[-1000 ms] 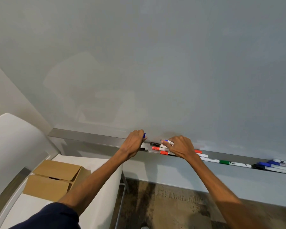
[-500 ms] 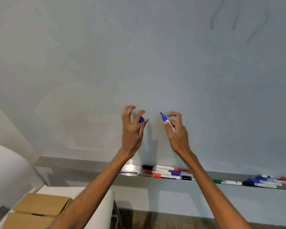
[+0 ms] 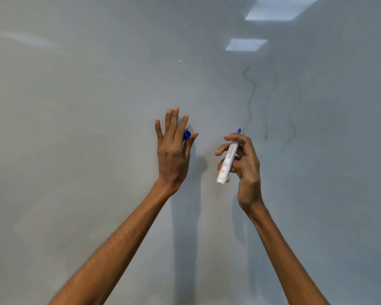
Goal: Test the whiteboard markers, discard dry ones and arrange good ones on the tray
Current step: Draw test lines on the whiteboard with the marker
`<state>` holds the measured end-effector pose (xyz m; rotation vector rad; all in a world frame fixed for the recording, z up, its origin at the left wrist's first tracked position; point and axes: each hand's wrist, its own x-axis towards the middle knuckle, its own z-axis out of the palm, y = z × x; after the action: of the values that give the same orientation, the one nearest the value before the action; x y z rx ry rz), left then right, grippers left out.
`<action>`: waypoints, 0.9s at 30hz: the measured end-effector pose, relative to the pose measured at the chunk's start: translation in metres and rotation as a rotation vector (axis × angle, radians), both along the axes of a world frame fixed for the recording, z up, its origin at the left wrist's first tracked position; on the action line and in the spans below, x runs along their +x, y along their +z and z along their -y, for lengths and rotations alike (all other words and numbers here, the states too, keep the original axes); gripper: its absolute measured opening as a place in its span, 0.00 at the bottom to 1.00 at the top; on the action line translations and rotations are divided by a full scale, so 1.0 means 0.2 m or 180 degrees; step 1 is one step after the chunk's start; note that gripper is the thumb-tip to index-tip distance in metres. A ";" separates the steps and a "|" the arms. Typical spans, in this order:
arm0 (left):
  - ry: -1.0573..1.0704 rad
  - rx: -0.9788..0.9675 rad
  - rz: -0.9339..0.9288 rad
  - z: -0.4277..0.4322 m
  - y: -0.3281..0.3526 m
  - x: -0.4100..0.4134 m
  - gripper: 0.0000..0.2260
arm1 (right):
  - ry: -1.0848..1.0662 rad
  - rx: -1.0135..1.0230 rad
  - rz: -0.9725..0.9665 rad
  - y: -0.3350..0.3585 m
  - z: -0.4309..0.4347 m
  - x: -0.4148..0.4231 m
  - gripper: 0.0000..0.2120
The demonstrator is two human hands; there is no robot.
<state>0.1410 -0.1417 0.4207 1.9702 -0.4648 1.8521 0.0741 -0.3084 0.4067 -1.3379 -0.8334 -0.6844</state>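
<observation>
Mid-test, by the look of it: cap off, no blue stroke visible on the whiteboard (image 3: 97, 106). Right hand (image 3: 244, 164) curled round the marker (image 3: 228, 159), gripping its white barrel, blue tip pointing up and close to the board (touching or not, impossible to tell). Left hand (image 3: 172, 150) raised beside it, apart from the right, fingers mostly straight, pinching the blue cap (image 3: 187, 134) between thumb and forefinger. Next, probably: set the tip on the board and drag a short line, firmly enough to prove ink or dryness, beside the faint grey squiggles (image 3: 250, 100) to the right. Barrel white with small unreadable print; nib dark blue.
</observation>
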 end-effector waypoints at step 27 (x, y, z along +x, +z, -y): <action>0.0761 0.0094 0.0172 0.08 0.48 0.14 0.26 | -0.1420 0.0085 0.0628 0.57 -0.10 0.23 0.07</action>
<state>0.1689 -0.1581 0.5167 2.0766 -0.2833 2.0570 0.1211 -0.2886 0.5201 -1.4629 -0.6801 -1.1876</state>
